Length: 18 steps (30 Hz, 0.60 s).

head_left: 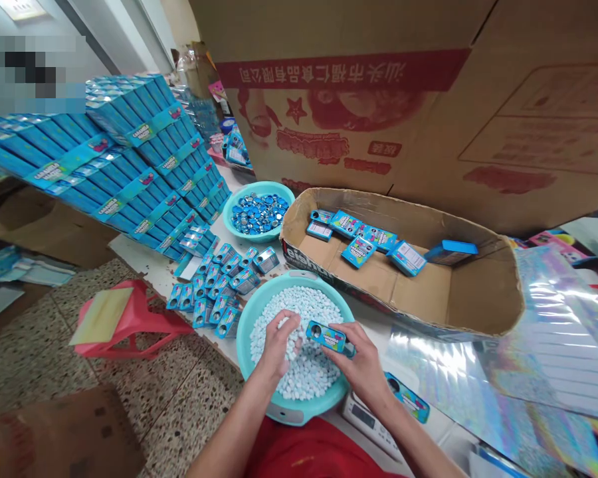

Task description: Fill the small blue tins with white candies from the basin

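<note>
My right hand (361, 358) grips a blue candy box (326, 336) printed "CARAMELO", tilted so that a round hole in its top end shows. My left hand (282, 342) is just to the left of it, fingers curled around some small white candies. Both hands are over a turquoise basin (246, 332) filled with loose white candies (309, 385). To the left of the basin stand several blue boxes (222, 289) with round holes in their tops. Behind them, a smaller turquoise bowl (226, 216) holds blue and silver round caps (259, 214).
A low cardboard tray (431, 302) holds several blue boxes, some lying flat. Packed display cartons (144, 166) are stacked at the left. A large cardboard box (428, 133) stands behind. A white scale (371, 428) sits by the basin, and a red stool (139, 325) on the floor.
</note>
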Available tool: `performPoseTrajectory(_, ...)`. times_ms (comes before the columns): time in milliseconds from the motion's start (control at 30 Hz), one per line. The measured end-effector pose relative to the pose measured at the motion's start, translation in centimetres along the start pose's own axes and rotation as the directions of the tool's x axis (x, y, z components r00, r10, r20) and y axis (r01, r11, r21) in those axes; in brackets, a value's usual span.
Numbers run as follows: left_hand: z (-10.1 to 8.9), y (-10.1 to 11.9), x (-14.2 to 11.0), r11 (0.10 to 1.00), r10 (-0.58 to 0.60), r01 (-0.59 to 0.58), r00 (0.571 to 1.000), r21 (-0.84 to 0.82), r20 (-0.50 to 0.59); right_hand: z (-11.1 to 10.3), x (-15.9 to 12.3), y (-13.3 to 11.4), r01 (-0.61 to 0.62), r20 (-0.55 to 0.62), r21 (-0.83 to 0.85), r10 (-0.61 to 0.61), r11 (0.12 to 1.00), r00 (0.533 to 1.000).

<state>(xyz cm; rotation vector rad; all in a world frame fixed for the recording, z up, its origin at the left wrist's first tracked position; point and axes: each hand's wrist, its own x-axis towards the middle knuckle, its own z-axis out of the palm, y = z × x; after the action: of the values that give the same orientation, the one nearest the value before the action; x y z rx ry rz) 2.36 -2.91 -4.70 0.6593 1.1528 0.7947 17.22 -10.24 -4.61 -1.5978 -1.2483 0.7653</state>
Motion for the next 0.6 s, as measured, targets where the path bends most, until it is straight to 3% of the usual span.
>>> performPoseTrajectory(100,1.7,2.1,-1.1,0.975,0.110,-0.104,0.994,-0.194,0.018,0.7,-0.2,-0.5,0.037,0.071,-0.028,-0.035,0.999,0.997)
performPoseTrajectory(200,2.8,3.2,-1.3,0.941,0.184,-0.192,0.981,-0.278,-0.057,0.9,-0.3,-1.6,0.059,0.124,-0.042,-0.053,0.997,0.991)
performPoseTrajectory(333,3.3,3.7,-1.1,0.917,0.220,-0.250,0.967,-0.311,-0.129,0.7,-0.1,-2.7,0.048,0.086,-0.074,-0.041,0.996,0.995)
performPoseTrajectory(600,3.4,3.9,-0.8,0.914,0.248,-0.271,0.962,-0.303,-0.112,0.3,0.5,-2.7,0.042,0.106,-0.049,-0.037,0.998,0.994)
